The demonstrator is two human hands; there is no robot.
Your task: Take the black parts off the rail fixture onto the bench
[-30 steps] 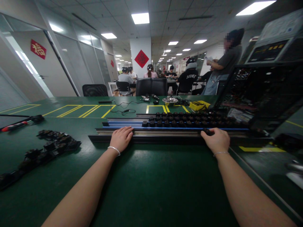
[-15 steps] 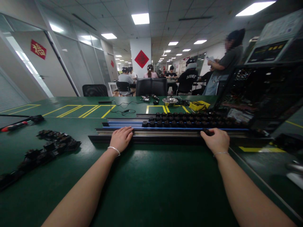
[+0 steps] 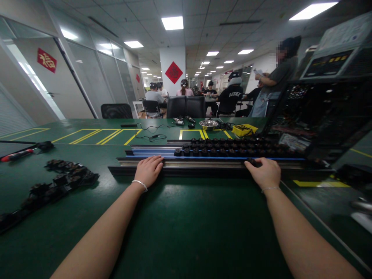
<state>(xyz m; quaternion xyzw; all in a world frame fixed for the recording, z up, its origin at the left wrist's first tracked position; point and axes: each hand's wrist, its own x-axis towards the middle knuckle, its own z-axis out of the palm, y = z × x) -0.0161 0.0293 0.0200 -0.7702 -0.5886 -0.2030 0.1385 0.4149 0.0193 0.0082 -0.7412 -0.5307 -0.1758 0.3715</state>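
A long dark rail [image 3: 203,171] with a metallic channel lies across the table in front of me. My left hand [image 3: 149,170] is laid over its left part, with the fingers bent across the channel and the thumb along the near side. Toward the right end, my right hand [image 3: 266,171] pinches a small black block [image 3: 254,162] at the channel. The lower fingers of that hand are hidden. Just behind lie more rails with blue strips [image 3: 154,151], carrying rows of black blocks with round brownish tops [image 3: 213,152].
At left, black parts [image 3: 58,180] lie in a chain near a red-handled tool [image 3: 17,155]. Farther back are a metal bowl [image 3: 208,124], a yellow tray [image 3: 245,130] and cables. A dark rack [image 3: 328,112] stands at right; people sit beyond the green table [image 3: 186,232].
My right hand has shifted very slightly left along the rail with the small black block. My left hand stays in place.
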